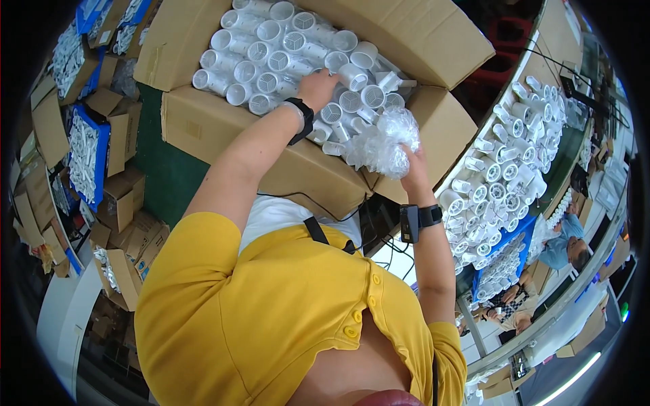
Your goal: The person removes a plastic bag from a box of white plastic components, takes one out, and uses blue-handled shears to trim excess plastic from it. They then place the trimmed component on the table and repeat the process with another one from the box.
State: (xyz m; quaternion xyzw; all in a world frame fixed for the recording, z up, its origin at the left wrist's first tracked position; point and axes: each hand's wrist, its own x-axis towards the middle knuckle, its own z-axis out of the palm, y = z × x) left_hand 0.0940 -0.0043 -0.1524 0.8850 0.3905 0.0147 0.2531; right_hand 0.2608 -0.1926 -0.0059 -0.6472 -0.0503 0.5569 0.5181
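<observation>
An open cardboard box [223, 132] in front of me holds rows of white plastic cylinders [278, 61], many with slotted ends, bagged in clear plastic. Over the middle of these rows my left hand [317, 89] reaches in with its fingers curled down among the cylinders. Its fingertips are partly hidden, so I cannot make out what they grip. At the box's near right corner, my right hand [415, 169] is closed on a crumpled clear plastic bag [384, 143]. Loose-looking cylinders [352, 101] lie between my two hands.
To the right, a long bench [474, 139] carries many white cylindrical parts [508, 162] and a blue tray [504, 260]. Other people [565, 240] are at the far right. On the left stand blue bins [88, 155] of white parts and cardboard boxes [128, 260]. Black cables [389, 247] hang near my waist.
</observation>
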